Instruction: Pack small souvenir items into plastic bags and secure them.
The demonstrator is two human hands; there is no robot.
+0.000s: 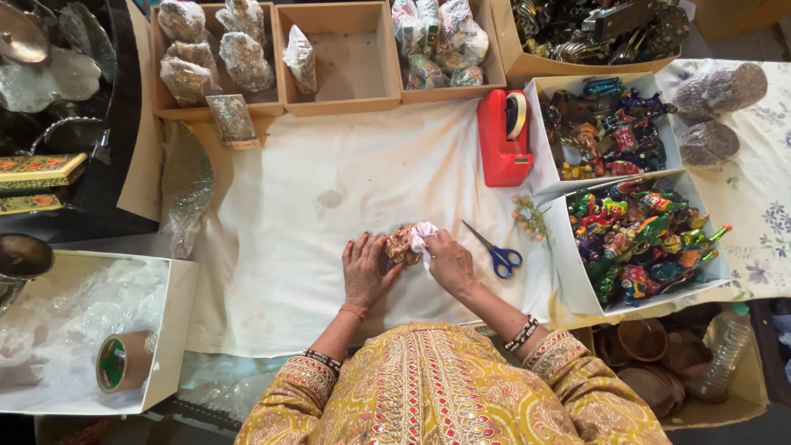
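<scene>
- Copper-coloured figurine: mid-cloth on the white cloth, between both hands.
- Left hand: fingers curled on its left side.
- Right hand: pinching a white rag against its right side; equally near.

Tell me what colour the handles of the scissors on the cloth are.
Blue. The scissors lie just beside the right hand, seen clearly in the head view.

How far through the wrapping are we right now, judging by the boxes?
Done: wrapped bundles fill the far left box, and more the third. In hand: the left hand and right hand hold a small coppery figure against white wrap. Left: two boxes of unwrapped colourful figurines and; the second box holds one bundle.
</scene>
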